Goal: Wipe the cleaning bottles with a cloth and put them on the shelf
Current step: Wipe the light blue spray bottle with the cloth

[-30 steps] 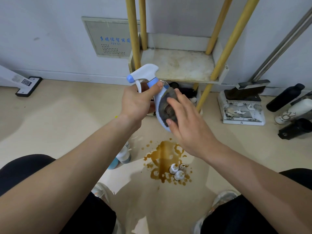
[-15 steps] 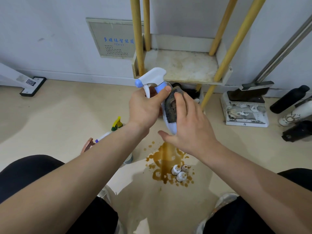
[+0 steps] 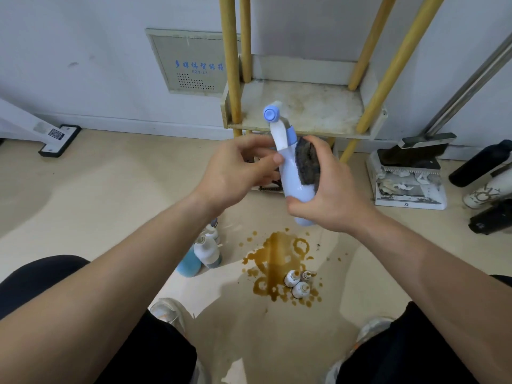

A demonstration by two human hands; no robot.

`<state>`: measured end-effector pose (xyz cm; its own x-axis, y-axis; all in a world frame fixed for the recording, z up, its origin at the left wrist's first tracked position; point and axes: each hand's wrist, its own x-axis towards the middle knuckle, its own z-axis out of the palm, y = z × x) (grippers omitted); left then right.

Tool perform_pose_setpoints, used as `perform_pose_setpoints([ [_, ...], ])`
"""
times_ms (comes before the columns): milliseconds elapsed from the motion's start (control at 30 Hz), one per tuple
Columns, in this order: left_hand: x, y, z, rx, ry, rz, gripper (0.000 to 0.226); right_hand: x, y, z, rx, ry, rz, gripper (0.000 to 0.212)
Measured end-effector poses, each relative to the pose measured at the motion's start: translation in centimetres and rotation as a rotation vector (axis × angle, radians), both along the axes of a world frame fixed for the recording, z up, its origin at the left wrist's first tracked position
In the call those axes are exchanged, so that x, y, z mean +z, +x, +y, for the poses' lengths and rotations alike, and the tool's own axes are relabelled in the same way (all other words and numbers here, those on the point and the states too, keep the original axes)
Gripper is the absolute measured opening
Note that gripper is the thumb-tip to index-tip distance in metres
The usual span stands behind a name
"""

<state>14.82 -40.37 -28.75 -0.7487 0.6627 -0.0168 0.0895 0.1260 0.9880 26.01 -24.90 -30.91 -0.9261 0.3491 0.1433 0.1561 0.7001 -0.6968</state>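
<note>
While hands crowd it, the spray bottle [image 3: 291,177] shows only partly.
Its neck sits pinched in the left hand [image 3: 238,173]; the right hand [image 3: 331,196] grips the cloth [image 3: 306,164] against it; shelf [image 3: 321,106] edge just behind.

On wall panel [image 3: 191,62]: "多媒体智能箱"; "FZY-L1"

Soft, bright, even light fills the room, with no hard shadows. Left of the shelf [image 3: 302,106] a broad dim patch lies over the floor [image 3: 110,189]. In front of the shelf a paler strip runs past the brown spill [image 3: 279,261], which shines wetly. The spray bottle [image 3: 291,176] carries a small highlight, while the cloth [image 3: 306,162] stays dull and dark. The shelf's posts [image 3: 230,65] splay outward, and the arms [image 3: 110,286] balloon toward the lower corners. Detail is sharp around the shelf.
</note>
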Motion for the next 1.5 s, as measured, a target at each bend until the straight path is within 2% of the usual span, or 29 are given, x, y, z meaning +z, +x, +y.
perform_pose_setpoints([
  [100,-0.1,-1.2,-0.2,0.025,0.001,0.046,0.038,0.1,0.2,-0.1,0.085,-0.100,-0.032,0.095],
  [167,-0.3,-1.4,-0.2,-0.072,0.054,-0.021,0.052,-0.1,0.3,-0.5,0.124,-0.169,-0.051,0.094],
  [233,-0.4,-1.3,-0.2,-0.116,0.101,-0.068,0.057,-0.3,0.4,-0.7,0.144,-0.205,-0.058,0.092],
  [433,-0.7,-0.3,0.6,0.088,0.074,-0.027,0.065,-1.0,0.4,-1.0,0.121,-0.180,-0.043,0.083],
  [633,-1.2,-0.5,1.1,0.200,0.040,0.025,0.063,-1.8,0.1,-1.3,0.083,-0.180,-0.022,0.059],
  [767,-1.3,-0.8,1.2,0.155,0.006,0.039,0.045,-1.9,-0.1,-1.1,0.098,-0.192,-0.038,0.062],
  [867,-1.3,-1.2,0.9,0.107,-0.010,0.027,0.042,-2.0,0.1,-1.1,0.154,-0.306,-0.058,0.065],
  [967,-1.5,-1.3,0.6,0.131,-0.021,0.010,0.044,-2.1,0.0,-1.0,0.150,-0.482,-0.055,0.043],
  [1033,-1.5,-1.2,0.6,0.159,-0.027,0.010,0.043,-2.2,-0.2,-1.0,0.121,-0.522,-0.029,0.037],
  [1267,-1.8,-1.1,0.6,0.218,-0.110,0.134,0.048,-2.1,0.0,-0.6,0.012,-0.288,0.034,0.032],
  [1400,-1.9,-1.8,0.3,0.255,-0.153,0.155,0.050,-1.4,0.5,0.0,-0.131,-0.108,0.163,0.027],
  [1500,-2.0,-1.9,0.3,0.264,-0.183,0.227,0.051,-0.6,0.9,-0.5,-0.138,0.087,0.309,0.031],
])
